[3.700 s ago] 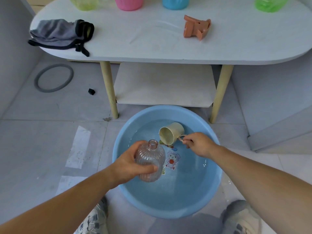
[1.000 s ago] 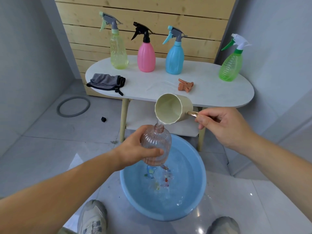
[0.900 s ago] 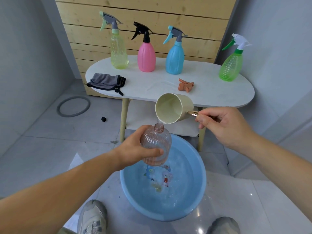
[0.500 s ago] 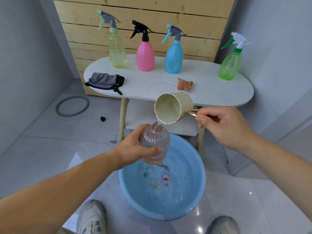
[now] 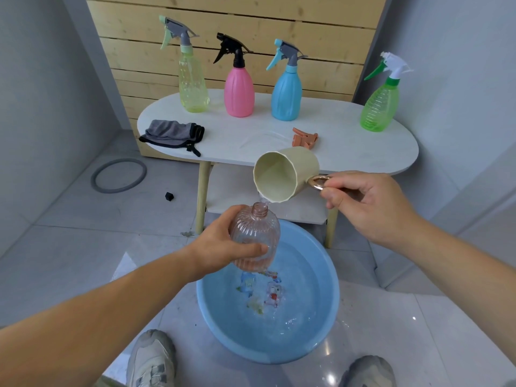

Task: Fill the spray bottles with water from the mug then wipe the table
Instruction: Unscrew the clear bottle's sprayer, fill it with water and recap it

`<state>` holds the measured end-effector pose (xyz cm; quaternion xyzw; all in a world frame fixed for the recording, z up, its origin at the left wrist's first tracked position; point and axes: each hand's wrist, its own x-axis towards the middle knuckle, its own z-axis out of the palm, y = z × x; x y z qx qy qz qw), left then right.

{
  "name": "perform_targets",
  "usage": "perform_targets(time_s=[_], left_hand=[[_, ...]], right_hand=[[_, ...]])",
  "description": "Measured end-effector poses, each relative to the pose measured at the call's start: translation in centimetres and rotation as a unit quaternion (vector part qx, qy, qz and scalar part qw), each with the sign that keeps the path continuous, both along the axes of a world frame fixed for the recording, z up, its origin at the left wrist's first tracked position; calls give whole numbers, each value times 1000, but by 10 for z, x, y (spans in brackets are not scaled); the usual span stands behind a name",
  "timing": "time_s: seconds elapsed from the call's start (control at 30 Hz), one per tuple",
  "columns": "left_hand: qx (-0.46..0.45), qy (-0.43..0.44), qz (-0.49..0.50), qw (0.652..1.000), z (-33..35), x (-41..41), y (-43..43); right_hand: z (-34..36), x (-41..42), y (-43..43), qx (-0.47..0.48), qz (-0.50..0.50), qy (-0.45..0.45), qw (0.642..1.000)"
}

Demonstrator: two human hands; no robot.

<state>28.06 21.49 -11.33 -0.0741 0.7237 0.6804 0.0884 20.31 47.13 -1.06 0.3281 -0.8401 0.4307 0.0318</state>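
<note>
Pinkish clear ribbed plastic bottle (image 5: 255, 236), no cap, was held about upright by the left hand (image 5: 220, 252), whose fingers (image 5: 251, 248) gripped round its body. It was up in the air over the round blue plastic basin (image 5: 333, 275), which sat on the tiled floor with water in it. Right hand (image 5: 368, 205) held the cream plastic mug (image 5: 284, 174) by its metal-coloured ring handle, fingers (image 5: 332, 195) pinched closed on that handle. Mug was tipped on its side, mouth facing left, lip just above the bottle's neck. A thin stream of water (image 5: 262, 201) ran from the lip to the bottle's open neck.

White oval table (image 5: 349, 141) stood behind the basin. On it, left to right along the back: yellow-green clear spray bottle (image 5: 192, 85), pink opaque spray bottle (image 5: 239, 90), blue opaque spray bottle (image 5: 286, 93), then well apart a green clear spray bottle (image 5: 379, 107), all upright with trigger heads on. Orange plastic trigger head (image 5: 304, 138) lay loose near the table's front edge. Grey cloth with black trim (image 5: 170, 132) lay crumpled at the table's left end.

Grey rubber ring (image 5: 93, 178) and a small black block (image 5: 169, 196) lay on the floor to the left. Two grey shoes (image 5: 152, 358) showed at the bottom edge.
</note>
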Motion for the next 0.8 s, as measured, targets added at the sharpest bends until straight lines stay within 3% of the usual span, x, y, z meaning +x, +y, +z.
perform_targets(time_s=[0.8], left_hand=[[-20,4,4,1000,0,2,3]], right_hand=[[-7,-10,1,33,19,133,990]])
